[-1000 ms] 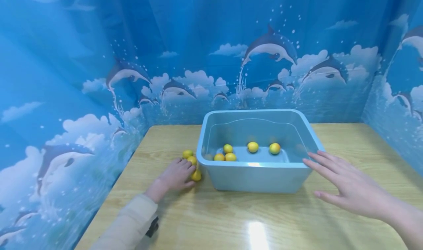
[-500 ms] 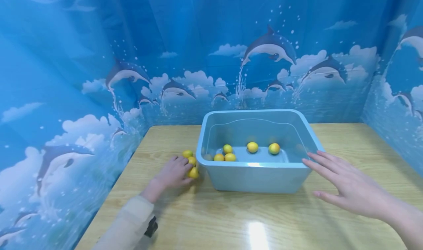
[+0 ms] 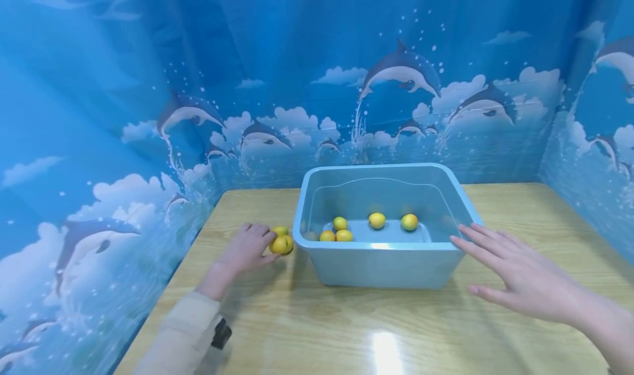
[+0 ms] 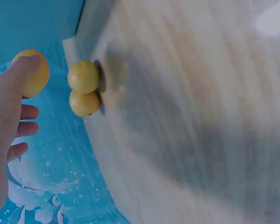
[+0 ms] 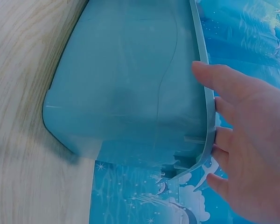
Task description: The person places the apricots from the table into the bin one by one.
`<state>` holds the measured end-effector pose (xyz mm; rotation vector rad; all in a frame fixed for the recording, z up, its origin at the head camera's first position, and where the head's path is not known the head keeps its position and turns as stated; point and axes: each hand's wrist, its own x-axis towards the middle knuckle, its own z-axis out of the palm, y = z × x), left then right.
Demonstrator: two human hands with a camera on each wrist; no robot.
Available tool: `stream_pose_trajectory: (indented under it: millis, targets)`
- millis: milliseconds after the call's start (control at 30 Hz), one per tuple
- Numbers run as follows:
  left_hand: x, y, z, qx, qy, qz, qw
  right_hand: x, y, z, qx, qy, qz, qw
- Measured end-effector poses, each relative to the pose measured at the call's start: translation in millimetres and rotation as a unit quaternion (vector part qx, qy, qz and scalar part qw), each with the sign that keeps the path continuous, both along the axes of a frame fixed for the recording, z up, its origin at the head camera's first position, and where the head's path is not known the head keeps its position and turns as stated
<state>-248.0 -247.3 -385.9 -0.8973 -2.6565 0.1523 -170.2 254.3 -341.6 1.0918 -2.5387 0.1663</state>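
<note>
My left hand (image 3: 242, 249) pinches a small yellow-orange fruit (image 4: 37, 77), thumb pressed on its near side, raised above the table in the left wrist view. Two more such fruits (image 4: 83, 77) lie side by side on the table just past it. In the head view the held fruit (image 3: 283, 246) overlaps them, left of a light blue plastic bin (image 3: 383, 267). At the bin's right end is my right hand (image 3: 527, 276), its fingers extended and fingertips right at the rim (image 5: 209, 100). Several similar fruits (image 3: 377, 221) sit spread over the bin's floor.
The bin stands on a light wooden table (image 3: 317, 331), toward its back edge. A blue dolphin-print curtain (image 3: 277, 88) hangs behind the table and along both sides. A small black object (image 3: 221, 333) sits under the left sleeve (image 3: 185, 331).
My left hand has picked up a fruit from the near end of the group and moved away from me and slightly left with it. The right hand has stayed at the rim.
</note>
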Motion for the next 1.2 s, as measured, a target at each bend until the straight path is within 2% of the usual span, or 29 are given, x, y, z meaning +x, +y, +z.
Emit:
stream_pose_trajectory:
  millis: [233, 367, 467, 833, 1067, 1200]
  targets:
    - [-6.0, -3.9, 17.6, 0.021, 0.047, -0.015, 0.9986, 0.5, -1.1, 3.1, 0.022, 0.007, -0.005, 0.9997]
    - [-10.0, -2.5, 32.4, 0.022, 0.048, -0.002, 0.9986, 0.7, -1.6, 4.1, 0.031, 0.006, -0.009, 0.9995]
    - [-12.3, -0.6, 44.2, 0.024, 0.035, 0.011, 0.999, 1.1, -1.3, 4.1, 0.035, 0.007, -0.01, 0.9993]
    - [-27.1, 4.0, 77.6, -0.013, 0.032, 0.045, 0.9984, 2.5, -0.4, 3.8, 0.032, -0.003, -0.014, 0.9994]
    - [-32.0, 11.9, 97.3, -0.006, 0.055, 0.034, 0.9979, 3.2, -0.3, 2.9, 0.027, -0.029, -0.024, 0.9989]
    - [-34.0, 16.3, 107.1, -0.001, 0.054, 0.034, 0.998, 3.2, -0.2, 3.2, 0.021, -0.032, -0.022, 0.999]
